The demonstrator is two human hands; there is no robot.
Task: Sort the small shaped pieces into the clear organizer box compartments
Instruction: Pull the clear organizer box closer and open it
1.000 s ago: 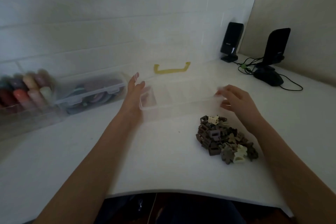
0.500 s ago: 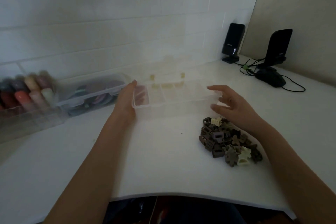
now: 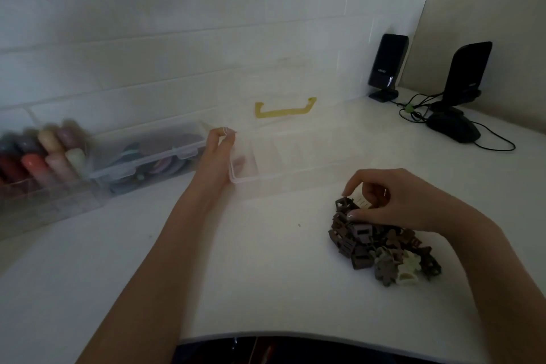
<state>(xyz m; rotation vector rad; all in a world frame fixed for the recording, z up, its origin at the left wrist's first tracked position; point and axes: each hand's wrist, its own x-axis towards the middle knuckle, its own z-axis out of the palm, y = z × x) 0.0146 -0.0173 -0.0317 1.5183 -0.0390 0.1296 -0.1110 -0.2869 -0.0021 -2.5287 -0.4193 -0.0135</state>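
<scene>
The clear organizer box [image 3: 298, 179] stands open in the middle of the white table, its lid with a yellow handle [image 3: 285, 109] leaning back toward the wall. My left hand [image 3: 217, 154] grips the box's left end at the rim. A pile of small brown, grey and cream shaped pieces [image 3: 381, 248] lies to the right of the box, nearer to me. My right hand [image 3: 384, 201] rests on the far top of the pile, thumb and fingers pinched around a cream piece [image 3: 362, 201]. The compartments look empty.
A closed clear box of coloured items [image 3: 147, 156] and a clear tray of coloured cylinders [image 3: 38, 156] sit at the left by the wall. Two black speakers [image 3: 387, 65] [image 3: 468, 74], a black mouse [image 3: 453, 127] and cables occupy the back right corner. The table's front edge [image 3: 266, 334] runs close to me.
My right hand left the box's right end and came down onto the pile, closing on a cream piece. The lid swung back up. My left hand stayed at the left end.
</scene>
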